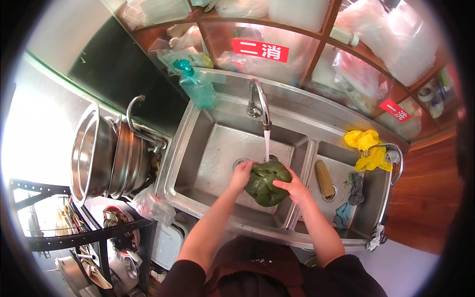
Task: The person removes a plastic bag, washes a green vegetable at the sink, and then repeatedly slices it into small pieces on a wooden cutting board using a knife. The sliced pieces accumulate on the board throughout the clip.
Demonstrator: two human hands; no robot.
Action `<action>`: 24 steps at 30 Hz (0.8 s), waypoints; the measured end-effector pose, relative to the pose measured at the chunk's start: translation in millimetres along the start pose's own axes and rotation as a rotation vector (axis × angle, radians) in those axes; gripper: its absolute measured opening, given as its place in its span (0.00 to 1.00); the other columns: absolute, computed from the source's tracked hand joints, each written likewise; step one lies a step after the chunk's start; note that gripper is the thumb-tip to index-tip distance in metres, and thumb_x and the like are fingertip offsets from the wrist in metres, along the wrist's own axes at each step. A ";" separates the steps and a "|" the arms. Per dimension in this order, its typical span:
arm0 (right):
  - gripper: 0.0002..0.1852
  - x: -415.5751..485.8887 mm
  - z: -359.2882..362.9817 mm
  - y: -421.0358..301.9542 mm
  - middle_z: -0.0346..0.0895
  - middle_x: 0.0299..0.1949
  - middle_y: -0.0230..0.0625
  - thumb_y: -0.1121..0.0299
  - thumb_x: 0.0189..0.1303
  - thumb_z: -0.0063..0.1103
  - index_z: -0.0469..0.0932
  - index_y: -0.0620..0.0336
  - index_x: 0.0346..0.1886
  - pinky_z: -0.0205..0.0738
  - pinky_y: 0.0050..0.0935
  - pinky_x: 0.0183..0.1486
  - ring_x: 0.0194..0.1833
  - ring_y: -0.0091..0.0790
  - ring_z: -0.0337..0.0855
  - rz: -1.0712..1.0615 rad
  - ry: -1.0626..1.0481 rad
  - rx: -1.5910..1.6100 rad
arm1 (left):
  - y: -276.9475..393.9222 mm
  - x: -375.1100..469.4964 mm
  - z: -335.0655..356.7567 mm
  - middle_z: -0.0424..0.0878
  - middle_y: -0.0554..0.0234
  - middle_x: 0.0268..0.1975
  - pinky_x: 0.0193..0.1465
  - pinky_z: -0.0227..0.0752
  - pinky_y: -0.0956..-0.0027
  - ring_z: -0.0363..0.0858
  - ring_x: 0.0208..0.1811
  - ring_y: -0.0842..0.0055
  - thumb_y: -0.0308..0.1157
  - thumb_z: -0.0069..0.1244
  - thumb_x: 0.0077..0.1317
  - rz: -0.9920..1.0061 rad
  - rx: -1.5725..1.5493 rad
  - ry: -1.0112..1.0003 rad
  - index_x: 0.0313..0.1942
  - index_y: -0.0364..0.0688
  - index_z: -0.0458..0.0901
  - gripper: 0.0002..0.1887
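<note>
Between my two hands is a dark green, glossy, rounded object with folds (268, 184), held over the larger left basin of a stainless steel sink (222, 156). It could be a vegetable such as a squash or a wet bundle; I cannot tell which. My left hand (243, 176) grips its left side, and my right hand (291, 185) grips its right side, the thumb lying on top. Water runs from the curved metal faucet (259, 96) just behind the object. The fingers underneath are hidden.
The right basin holds a long brown vegetable (324, 179), a grey scrubber (356, 188) and a blue cloth (342, 215). A yellow plastic bag (371, 148) hangs over its back corner. A green pump bottle (198, 87) stands behind left. Metal bowls (94, 156) stand at the left.
</note>
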State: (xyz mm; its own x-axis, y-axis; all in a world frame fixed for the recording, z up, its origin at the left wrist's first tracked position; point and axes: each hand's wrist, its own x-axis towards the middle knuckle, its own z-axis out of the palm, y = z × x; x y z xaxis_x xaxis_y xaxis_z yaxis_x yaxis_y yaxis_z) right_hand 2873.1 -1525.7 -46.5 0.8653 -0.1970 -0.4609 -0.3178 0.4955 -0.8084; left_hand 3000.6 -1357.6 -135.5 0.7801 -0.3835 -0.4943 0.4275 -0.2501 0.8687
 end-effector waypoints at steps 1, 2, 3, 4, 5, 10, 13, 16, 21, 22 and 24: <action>0.43 0.2 -9.1 -1.2 0.73 0.64 0.38 0.75 0.53 0.76 0.64 0.56 0.73 0.68 0.34 0.68 0.65 0.36 0.73 -0.032 -0.054 0.028 | 11.5 9.6 -2.7 0.88 0.59 0.41 0.49 0.78 0.66 0.85 0.44 0.71 0.37 0.47 0.75 0.074 0.262 -0.018 0.51 0.39 0.84 0.14; 0.43 2.2 -10.7 3.2 0.73 0.64 0.38 0.75 0.54 0.75 0.64 0.57 0.73 0.68 0.34 0.68 0.65 0.36 0.73 -0.002 -0.017 0.087 | 21.2 15.4 0.4 0.88 0.59 0.40 0.48 0.77 0.67 0.85 0.43 0.72 0.36 0.50 0.73 0.075 0.159 0.022 0.50 0.38 0.84 0.13; 0.42 1.7 -12.3 8.4 0.73 0.64 0.38 0.76 0.54 0.75 0.64 0.57 0.73 0.68 0.34 0.68 0.64 0.36 0.73 -0.006 0.018 0.162 | 28.7 17.7 5.2 0.88 0.58 0.39 0.48 0.77 0.67 0.84 0.43 0.73 0.35 0.53 0.71 0.061 0.058 0.072 0.49 0.37 0.84 0.13; 0.42 2.1 -14.8 11.6 0.73 0.64 0.38 0.76 0.54 0.74 0.64 0.57 0.73 0.68 0.34 0.68 0.64 0.36 0.74 0.002 0.023 0.225 | 35.5 19.8 9.8 0.88 0.58 0.38 0.47 0.76 0.68 0.84 0.42 0.74 0.34 0.56 0.69 0.055 -0.072 0.079 0.49 0.36 0.84 0.13; 0.41 1.8 -13.6 15.8 0.73 0.64 0.37 0.76 0.55 0.74 0.65 0.57 0.73 0.68 0.34 0.68 0.64 0.36 0.74 -0.030 0.102 0.267 | 38.3 16.2 15.2 0.88 0.58 0.38 0.47 0.76 0.68 0.84 0.42 0.74 0.35 0.57 0.68 0.107 -0.060 0.152 0.48 0.36 0.84 0.14; 0.37 -4.0 7.5 23.6 0.75 0.62 0.36 0.76 0.58 0.71 0.67 0.54 0.72 0.70 0.34 0.65 0.61 0.34 0.76 -0.145 0.365 0.224 | -6.7 -45.8 51.1 0.83 0.43 0.53 0.59 0.74 0.64 0.82 0.55 0.59 0.41 0.58 0.68 0.270 0.129 0.389 0.62 0.35 0.74 0.27; 0.36 -14.3 31.7 28.9 0.76 0.61 0.36 0.76 0.58 0.70 0.69 0.54 0.71 0.71 0.34 0.65 0.59 0.35 0.77 -0.286 0.469 -0.061 | -29.6 -49.0 75.5 0.80 0.43 0.57 0.61 0.73 0.61 0.80 0.57 0.58 0.50 0.52 0.71 -0.189 -0.091 0.479 0.69 0.38 0.64 0.34; 0.36 -29.7 48.0 33.2 0.81 0.58 0.42 0.74 0.53 0.72 0.73 0.50 0.69 0.74 0.35 0.59 0.53 0.42 0.84 -0.478 0.433 -0.779 | -25.3 -33.5 74.9 0.81 0.50 0.51 0.56 0.76 0.60 0.81 0.52 0.62 0.55 0.48 0.72 -0.405 -0.682 0.305 0.57 0.40 0.72 0.28; 0.35 -49.3 57.3 14.3 0.82 0.55 0.34 0.76 0.46 0.73 0.79 0.46 0.63 0.77 0.39 0.50 0.47 0.43 0.83 -0.823 0.187 -1.300 | 14.3 -37.2 26.0 0.78 0.53 0.56 0.58 0.77 0.51 0.80 0.55 0.61 0.48 0.54 0.68 -0.327 -1.021 -0.289 0.67 0.50 0.65 0.31; 0.35 -51.7 58.5 7.7 0.78 0.59 0.35 0.71 0.48 0.73 0.77 0.46 0.65 0.73 0.42 0.55 0.52 0.44 0.79 -0.836 0.135 -1.342 | 20.8 -41.0 21.1 0.78 0.49 0.59 0.61 0.76 0.48 0.80 0.57 0.57 0.45 0.51 0.67 -0.289 -1.064 -0.277 0.69 0.50 0.65 0.31; 0.35 -53.5 60.7 -4.2 0.71 0.67 0.35 0.62 0.53 0.71 0.74 0.46 0.68 0.66 0.48 0.63 0.63 0.45 0.72 -0.800 0.013 -1.439 | 29.9 -45.1 10.4 0.78 0.48 0.60 0.62 0.75 0.48 0.80 0.57 0.56 0.45 0.48 0.66 -0.179 -1.100 -0.334 0.69 0.48 0.64 0.32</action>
State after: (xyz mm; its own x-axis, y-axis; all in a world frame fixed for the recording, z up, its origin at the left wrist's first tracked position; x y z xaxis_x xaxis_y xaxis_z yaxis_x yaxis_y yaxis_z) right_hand 2851.7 -1465.9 3.8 0.9758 -0.0112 0.2183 0.0973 -0.8720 -0.4797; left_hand 2973.5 -1357.0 -87.5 0.5794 -0.6772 -0.4535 0.8131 0.5194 0.2630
